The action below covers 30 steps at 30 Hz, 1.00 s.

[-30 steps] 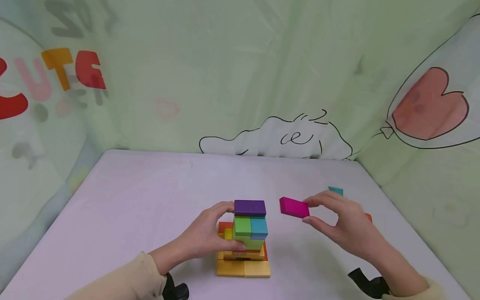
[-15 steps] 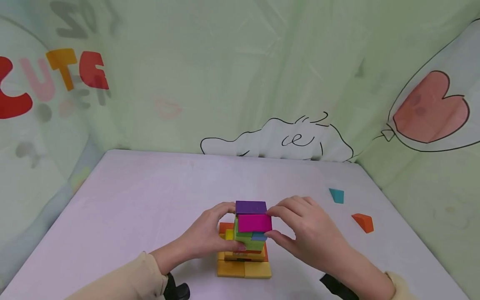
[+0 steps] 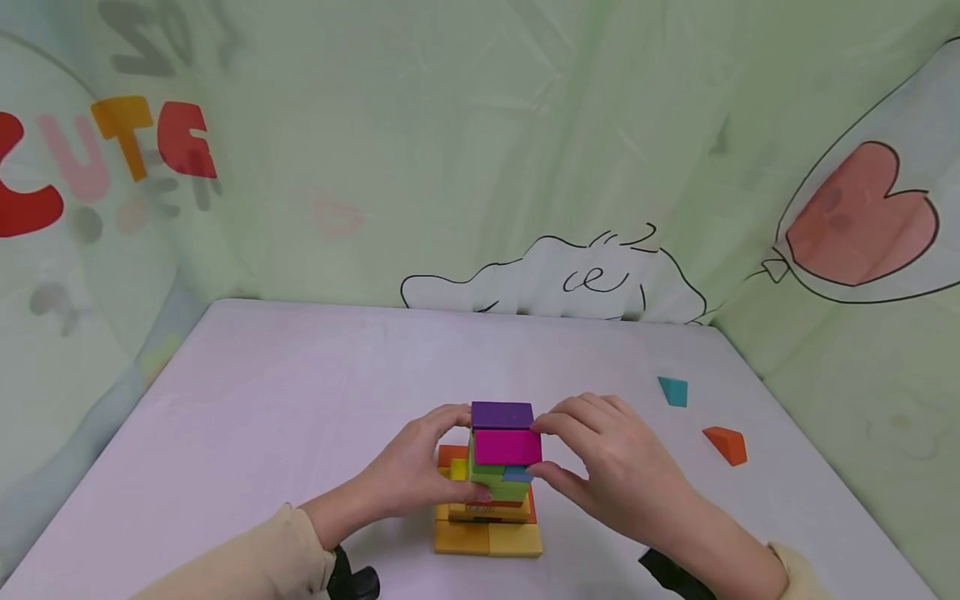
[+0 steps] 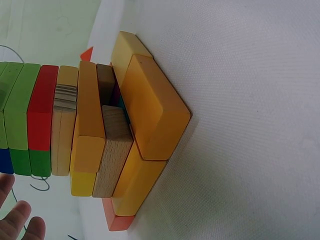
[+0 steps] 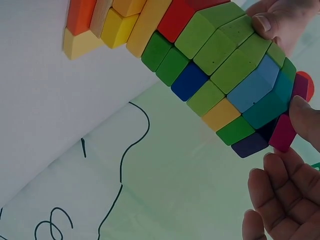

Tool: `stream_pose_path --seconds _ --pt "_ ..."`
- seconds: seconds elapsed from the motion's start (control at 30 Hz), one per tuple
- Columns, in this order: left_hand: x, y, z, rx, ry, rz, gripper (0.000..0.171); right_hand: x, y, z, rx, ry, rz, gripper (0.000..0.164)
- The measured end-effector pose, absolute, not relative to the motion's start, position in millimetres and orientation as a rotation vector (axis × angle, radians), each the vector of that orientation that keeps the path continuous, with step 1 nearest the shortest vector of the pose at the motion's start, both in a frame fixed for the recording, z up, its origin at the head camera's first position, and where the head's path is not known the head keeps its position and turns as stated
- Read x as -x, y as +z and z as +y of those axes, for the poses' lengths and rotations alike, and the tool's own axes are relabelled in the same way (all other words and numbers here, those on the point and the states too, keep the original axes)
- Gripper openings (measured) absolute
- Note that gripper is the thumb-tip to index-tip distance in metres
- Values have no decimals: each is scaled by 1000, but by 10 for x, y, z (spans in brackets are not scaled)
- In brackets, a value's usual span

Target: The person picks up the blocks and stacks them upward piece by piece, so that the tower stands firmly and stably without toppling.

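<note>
A tower of coloured wooden blocks stands on the table near its front, widest at the yellow-orange base. My left hand grips its left side, thumb across a light green block and fingers reaching behind. Thumb and fingers of my right hand pinch the right end of a magenta block. That block lies at the tower's top, in front of a purple block. In the right wrist view, the magenta block sits at the upper end of the stack, between right thumb and fingers.
To the right on the pale table lie a teal block and an orange wedge-like block. A printed green fabric wall rises behind the table and along its sides.
My right hand has carried the magenta block left onto the tower's top, over the green and blue blocks. Since half a second ago it has barely shifted. The left hand keeps its place.
</note>
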State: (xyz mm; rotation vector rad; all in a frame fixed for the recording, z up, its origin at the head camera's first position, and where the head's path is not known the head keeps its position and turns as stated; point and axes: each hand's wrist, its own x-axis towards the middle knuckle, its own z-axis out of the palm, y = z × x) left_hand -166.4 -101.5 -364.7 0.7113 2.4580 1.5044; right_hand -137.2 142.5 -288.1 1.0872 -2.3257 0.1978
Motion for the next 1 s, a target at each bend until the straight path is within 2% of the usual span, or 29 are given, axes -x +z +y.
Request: stream_pose_path --seconds 0.43,0.57,0.8,1.0 --pt "1673 -3656 -1025 -708 1503 2464 66 1355 -2885 1439 -1075 244 -2360 50" --pt "1682 -3642 -1028 -720 1508 2468 67 1388 -2832 1414 -1116 309 -2341 45" --pt "1683 -3645 -1036 -751 1516 2485 68 1564 -2795 1312 -1142 435 -2683 77" --pt "1685 -3661 -1030 -748 1514 2472 66 1651 -2835 1360 -1138 608 -2811 72"
